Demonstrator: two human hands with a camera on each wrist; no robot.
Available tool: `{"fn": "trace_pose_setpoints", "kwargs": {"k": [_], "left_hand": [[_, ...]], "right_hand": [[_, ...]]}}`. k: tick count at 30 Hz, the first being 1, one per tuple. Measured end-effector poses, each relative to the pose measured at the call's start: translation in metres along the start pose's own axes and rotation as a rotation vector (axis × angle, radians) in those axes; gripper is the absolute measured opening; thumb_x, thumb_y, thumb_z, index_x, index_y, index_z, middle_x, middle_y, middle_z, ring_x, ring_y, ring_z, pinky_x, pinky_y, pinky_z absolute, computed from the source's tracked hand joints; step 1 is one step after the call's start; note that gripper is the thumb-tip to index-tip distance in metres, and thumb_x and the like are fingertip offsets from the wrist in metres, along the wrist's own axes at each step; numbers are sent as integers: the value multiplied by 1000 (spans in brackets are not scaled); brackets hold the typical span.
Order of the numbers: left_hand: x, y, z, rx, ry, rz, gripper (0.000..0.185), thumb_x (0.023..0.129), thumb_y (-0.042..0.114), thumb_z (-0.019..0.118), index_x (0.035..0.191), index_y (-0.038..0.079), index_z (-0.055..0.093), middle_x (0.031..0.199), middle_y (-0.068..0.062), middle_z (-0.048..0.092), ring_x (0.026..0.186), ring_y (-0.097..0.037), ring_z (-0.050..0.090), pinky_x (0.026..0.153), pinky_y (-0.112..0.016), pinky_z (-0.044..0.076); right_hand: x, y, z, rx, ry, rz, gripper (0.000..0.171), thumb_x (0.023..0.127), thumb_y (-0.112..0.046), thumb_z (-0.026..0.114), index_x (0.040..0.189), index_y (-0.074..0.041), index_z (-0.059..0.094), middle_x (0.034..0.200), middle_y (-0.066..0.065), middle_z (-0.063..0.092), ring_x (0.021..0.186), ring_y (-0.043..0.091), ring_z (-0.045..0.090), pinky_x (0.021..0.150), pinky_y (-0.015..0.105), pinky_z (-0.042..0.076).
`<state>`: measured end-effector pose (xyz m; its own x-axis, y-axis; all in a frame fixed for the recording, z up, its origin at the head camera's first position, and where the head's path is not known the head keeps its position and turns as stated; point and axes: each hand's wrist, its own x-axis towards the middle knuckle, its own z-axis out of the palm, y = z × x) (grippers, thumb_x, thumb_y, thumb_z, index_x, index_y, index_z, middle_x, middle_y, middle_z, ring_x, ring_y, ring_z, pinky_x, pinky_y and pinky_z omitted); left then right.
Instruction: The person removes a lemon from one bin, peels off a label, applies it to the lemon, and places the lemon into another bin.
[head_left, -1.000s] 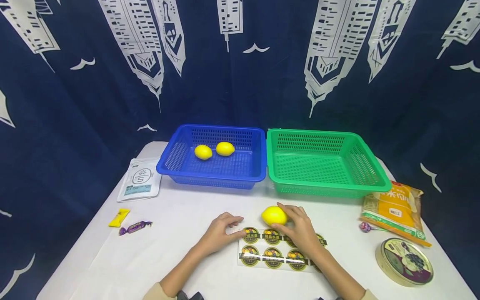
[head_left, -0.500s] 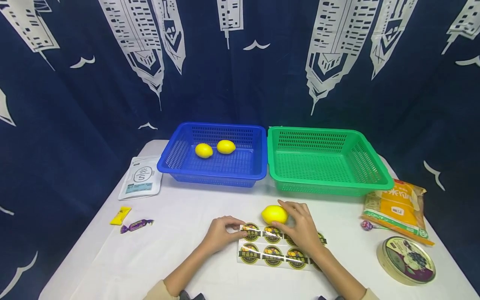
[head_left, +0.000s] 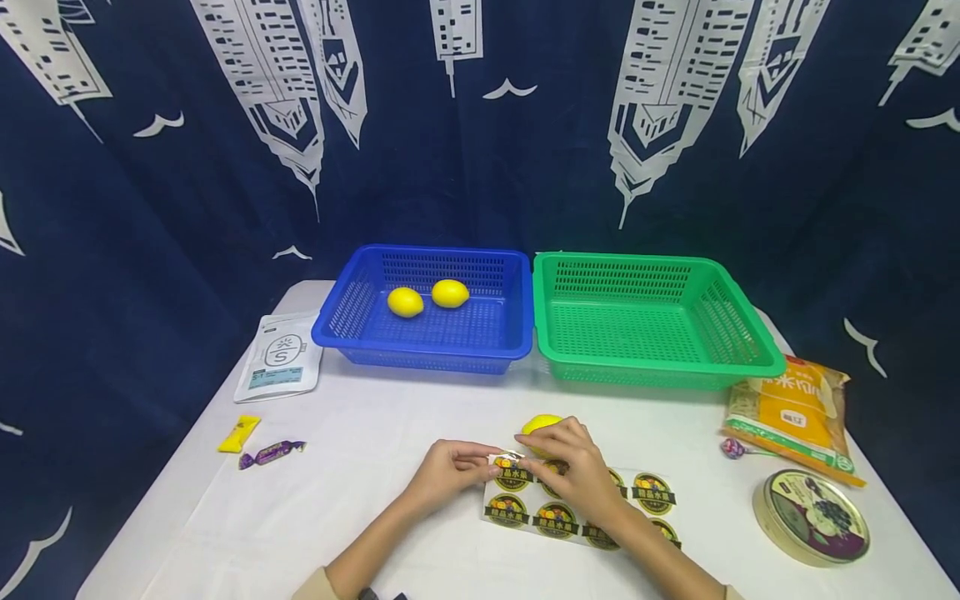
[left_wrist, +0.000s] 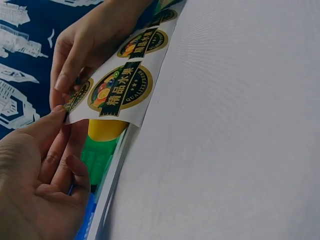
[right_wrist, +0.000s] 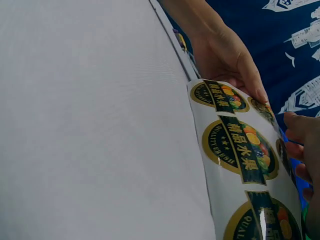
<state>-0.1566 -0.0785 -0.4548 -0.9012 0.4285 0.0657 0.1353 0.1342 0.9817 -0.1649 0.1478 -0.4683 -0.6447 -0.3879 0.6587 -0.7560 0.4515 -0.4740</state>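
Observation:
In the head view my left hand pinches the top left corner of a sticker sheet between thumb and fingers. Round black-and-gold fruit labels cover the sheet, and that corner is lifted and bent. My right hand reaches over the sheet, its thumb and index finger apart near the top left label. The left wrist view has the right hand close to the left thumb. Just behind the right hand lies a lemon, partly hidden by it.
A blue basket with two lemons stands beside a green basket at the back. Left are a white pouch and wrapped candies. A snack bag, a lollipop and a round tin lie right.
My right hand has let go of the lemon and moved left to the sheet's top left label. My left hand has lifted the sheet's corner, and the sheet has shifted slightly right.

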Motion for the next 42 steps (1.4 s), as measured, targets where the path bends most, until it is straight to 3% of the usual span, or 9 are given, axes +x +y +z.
{"fn": "trace_pose_setpoints", "kwargs": {"k": [5,9,15,20,30,32,34,39,42], "left_hand": [[-1,1,0,-26,-24,26,29,80,6,70,107,-3,66,88,-14,69,76,-13,67,72,-28,55],[1,-9,-1,-46,-28,33,29,80,6,70,108,-1,66,87,-12,70,77,-16,68,72,-29,55],[8,-31,-1,-92,-20,1,29,83,9,68,110,-1,65,92,-12,69,75,-15,67,70,-30,56],[11,-35,-2,-124,3,-46,27,89,18,62,109,1,66,94,-11,69,64,-11,63,66,-29,56],[12,-35,-2,-153,3,-90,27,88,20,62,106,1,67,94,-12,69,63,-12,64,68,-31,56],[13,-36,-2,-87,19,-83,25,88,20,63,104,3,69,91,-9,70,61,-12,63,64,-30,56],[13,-37,-3,49,49,-56,20,87,20,64,100,7,71,82,-3,71,59,-9,62,61,-26,55],[16,-30,-5,566,252,85,8,80,20,69,85,16,73,58,14,61,48,0,53,47,-18,46],[26,-26,-5,636,321,154,15,76,21,74,90,16,72,67,11,62,55,-2,55,49,-19,46]], "right_hand": [[-3,1,4,3,-25,13,22,77,-20,75,98,-16,71,94,-8,65,85,9,45,74,25,37],[-5,1,6,24,-17,14,20,77,-18,76,96,-16,72,93,-7,66,83,9,45,72,23,37],[-5,1,9,63,12,1,19,76,-12,76,95,-15,72,91,-7,66,81,9,46,68,18,38],[-6,1,9,94,35,-3,20,75,-9,76,93,-14,72,88,-5,66,80,10,46,68,16,40],[-2,-16,2,198,34,64,19,70,2,77,84,-10,72,81,-1,68,78,14,51,66,19,42],[1,-25,-8,253,27,120,17,71,5,75,83,-6,71,81,3,68,76,17,51,63,23,44],[4,-33,-20,291,37,207,15,72,7,73,83,-2,70,80,5,67,74,18,50,62,27,44],[8,-32,-51,233,113,431,9,75,2,73,83,-1,70,77,5,68,69,11,47,62,29,40],[8,-23,-66,161,114,520,8,76,-2,73,84,-4,71,78,4,68,69,9,48,63,27,40]]}}
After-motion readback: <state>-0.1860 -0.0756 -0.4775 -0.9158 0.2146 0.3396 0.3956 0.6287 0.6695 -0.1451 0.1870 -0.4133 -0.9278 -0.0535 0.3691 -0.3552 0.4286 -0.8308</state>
